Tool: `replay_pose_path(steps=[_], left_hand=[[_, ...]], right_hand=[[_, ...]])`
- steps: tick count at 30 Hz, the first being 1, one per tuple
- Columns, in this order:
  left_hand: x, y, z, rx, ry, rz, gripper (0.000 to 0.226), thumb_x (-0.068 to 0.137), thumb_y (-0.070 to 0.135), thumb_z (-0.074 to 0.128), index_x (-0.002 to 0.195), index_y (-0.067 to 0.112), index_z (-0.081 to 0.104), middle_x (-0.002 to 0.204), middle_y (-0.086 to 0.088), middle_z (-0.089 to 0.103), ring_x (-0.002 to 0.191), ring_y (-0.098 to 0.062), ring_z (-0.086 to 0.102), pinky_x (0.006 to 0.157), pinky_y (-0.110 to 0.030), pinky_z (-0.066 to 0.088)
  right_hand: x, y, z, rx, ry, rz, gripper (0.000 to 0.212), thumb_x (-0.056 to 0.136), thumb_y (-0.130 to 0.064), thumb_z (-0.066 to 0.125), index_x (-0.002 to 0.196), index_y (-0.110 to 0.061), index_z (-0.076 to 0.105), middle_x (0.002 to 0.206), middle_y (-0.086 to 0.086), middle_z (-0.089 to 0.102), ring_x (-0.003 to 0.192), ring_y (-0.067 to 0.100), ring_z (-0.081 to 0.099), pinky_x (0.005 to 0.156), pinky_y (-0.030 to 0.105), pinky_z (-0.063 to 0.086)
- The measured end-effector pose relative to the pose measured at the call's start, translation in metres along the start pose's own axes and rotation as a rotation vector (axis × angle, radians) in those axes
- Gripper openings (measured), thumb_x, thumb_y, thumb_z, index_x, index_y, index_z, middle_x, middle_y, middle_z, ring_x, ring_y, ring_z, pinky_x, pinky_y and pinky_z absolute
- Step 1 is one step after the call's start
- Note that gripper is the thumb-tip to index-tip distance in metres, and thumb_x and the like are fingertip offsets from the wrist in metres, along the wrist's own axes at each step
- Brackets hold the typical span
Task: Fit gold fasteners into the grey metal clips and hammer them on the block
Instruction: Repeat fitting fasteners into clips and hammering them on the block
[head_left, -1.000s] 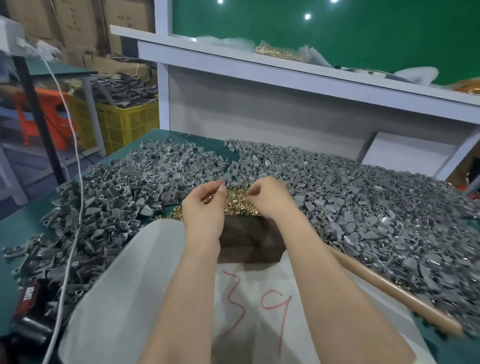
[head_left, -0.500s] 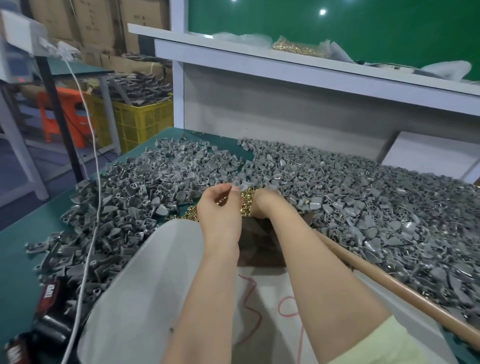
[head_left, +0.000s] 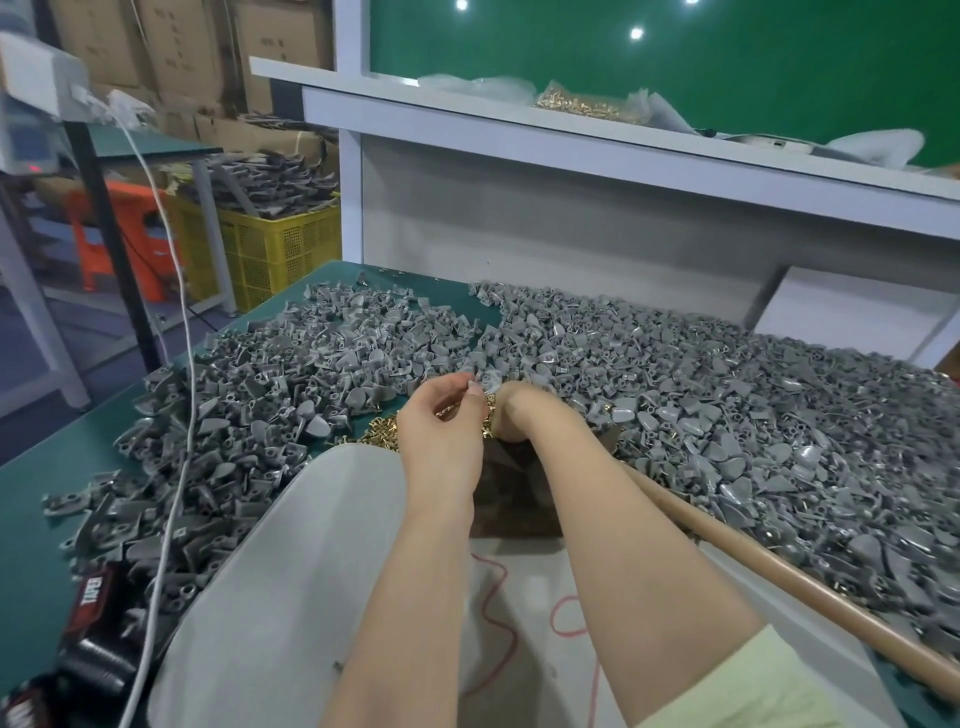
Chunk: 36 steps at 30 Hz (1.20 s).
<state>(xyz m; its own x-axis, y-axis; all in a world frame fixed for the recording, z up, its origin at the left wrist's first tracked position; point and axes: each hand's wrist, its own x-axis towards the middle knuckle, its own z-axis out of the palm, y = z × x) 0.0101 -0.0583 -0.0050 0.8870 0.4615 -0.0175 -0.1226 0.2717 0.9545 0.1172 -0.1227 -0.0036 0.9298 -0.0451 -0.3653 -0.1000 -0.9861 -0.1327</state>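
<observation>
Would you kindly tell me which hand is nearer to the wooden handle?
Right. The right hand lies just left of the wooden handle; the left hand is farther left, beyond the right one.

1. The right hand's (head_left: 519, 410) fingers are hidden behind the left hand (head_left: 441, 431); its grip cannot be told.
2. Whatever sits at the left hand's fingertips is too blurred to name.
3. The forearms cover most of the dark block (head_left: 511, 493).
4. The wooden handle (head_left: 779, 577) runs off the lower right edge; its other end passes behind the right forearm.
5. Red writing (head_left: 498, 597) on the white bag (head_left: 291, 571) is partly covered, unreadable.
</observation>
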Motion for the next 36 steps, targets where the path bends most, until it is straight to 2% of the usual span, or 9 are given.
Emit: replay_pose_path(steps=[2, 4, 7, 12, 15, 18, 25, 30, 36], left_hand=[[0.000, 0.000, -0.001, 0.021, -0.003, 0.010, 0.014, 0.090, 0.006, 0.060, 0.084, 0.019, 0.063, 0.100, -0.011, 0.068, 0.098, -0.025, 0.064, 0.094, -0.037, 0.050], [0.002, -0.001, -0.001, 0.101, -0.003, 0.060, 0.008, 0.089, 0.008, 0.061, 0.088, 0.016, 0.064, 0.094, -0.004, 0.067, 0.085, -0.012, 0.063, 0.088, -0.027, 0.050], [0.002, -0.005, -0.001, 0.359, -0.071, 0.190, 0.005, 0.089, 0.012, 0.063, 0.092, 0.015, 0.065, 0.084, 0.009, 0.063, 0.074, 0.004, 0.055, 0.070, -0.010, 0.042], [-0.012, -0.010, 0.012, 0.859, -0.268, 0.292, 0.017, 0.088, 0.024, 0.063, 0.077, 0.034, 0.056, 0.091, 0.012, 0.065, 0.095, -0.016, 0.059, 0.092, -0.035, 0.040], [-0.016, -0.015, 0.015, 1.044, -0.311, 0.318, 0.013, 0.090, 0.025, 0.059, 0.081, 0.034, 0.056, 0.091, 0.012, 0.065, 0.100, -0.015, 0.058, 0.091, -0.035, 0.029], [-0.017, -0.018, 0.017, 1.113, -0.326, 0.346, 0.010, 0.090, 0.024, 0.056, 0.087, 0.033, 0.060, 0.096, 0.009, 0.066, 0.101, -0.017, 0.058, 0.090, -0.037, 0.028], [-0.013, -0.021, 0.015, 1.123, -0.349, 0.349, 0.012, 0.090, 0.023, 0.057, 0.095, 0.031, 0.065, 0.103, 0.007, 0.065, 0.103, -0.019, 0.057, 0.090, -0.037, 0.031], [-0.012, -0.022, 0.016, 1.116, -0.338, 0.357, 0.010, 0.091, 0.024, 0.057, 0.094, 0.028, 0.065, 0.098, 0.006, 0.067, 0.101, -0.019, 0.059, 0.091, -0.036, 0.033], [-0.014, -0.022, 0.016, 1.129, -0.325, 0.377, 0.013, 0.090, 0.021, 0.055, 0.094, 0.026, 0.066, 0.099, 0.004, 0.067, 0.100, -0.021, 0.058, 0.089, -0.036, 0.031]], right_hand=[[-0.002, 0.006, -0.001, 0.044, 0.030, -0.050, 0.030, 0.096, -0.014, 0.044, 0.123, -0.002, 0.051, 0.102, 0.012, 0.049, 0.096, 0.025, 0.051, 0.077, 0.028, 0.040], [-0.004, 0.015, -0.001, 0.161, 0.188, -0.133, 0.011, 0.091, -0.015, 0.054, 0.096, -0.006, 0.060, 0.088, 0.008, 0.052, 0.091, 0.026, 0.055, 0.069, 0.025, 0.041], [-0.021, 0.039, -0.008, 0.497, 0.407, -0.254, 0.002, 0.089, -0.012, 0.060, 0.088, -0.014, 0.062, 0.099, 0.001, 0.063, 0.092, 0.018, 0.058, 0.076, 0.025, 0.044], [-0.072, 0.081, -0.012, 0.855, 0.378, -0.330, 0.011, 0.088, -0.007, 0.063, 0.094, -0.014, 0.068, 0.085, -0.003, 0.069, 0.071, 0.005, 0.064, 0.064, 0.016, 0.052], [-0.090, 0.095, 0.005, 0.843, 0.385, -0.324, 0.006, 0.087, -0.005, 0.064, 0.092, -0.008, 0.067, 0.080, 0.003, 0.069, 0.070, 0.013, 0.067, 0.064, 0.017, 0.055], [-0.092, 0.097, 0.020, 0.744, 0.444, -0.317, 0.003, 0.086, -0.008, 0.066, 0.086, -0.011, 0.068, 0.081, 0.002, 0.068, 0.081, 0.020, 0.065, 0.079, 0.031, 0.054], [-0.084, 0.092, 0.039, 0.544, 0.626, -0.371, 0.004, 0.085, -0.015, 0.067, 0.084, -0.018, 0.069, 0.087, -0.001, 0.059, 0.066, -0.004, 0.045, 0.062, 0.002, 0.032], [-0.084, 0.092, 0.041, 0.574, 0.612, -0.358, 0.015, 0.088, -0.016, 0.064, 0.076, -0.024, 0.059, 0.083, -0.007, 0.053, 0.067, -0.003, 0.044, 0.062, 0.001, 0.032], [-0.087, 0.090, 0.037, 0.448, 0.602, -0.315, 0.014, 0.090, -0.018, 0.060, 0.078, -0.023, 0.057, 0.082, -0.011, 0.048, 0.070, 0.003, 0.042, 0.065, 0.016, 0.027]])
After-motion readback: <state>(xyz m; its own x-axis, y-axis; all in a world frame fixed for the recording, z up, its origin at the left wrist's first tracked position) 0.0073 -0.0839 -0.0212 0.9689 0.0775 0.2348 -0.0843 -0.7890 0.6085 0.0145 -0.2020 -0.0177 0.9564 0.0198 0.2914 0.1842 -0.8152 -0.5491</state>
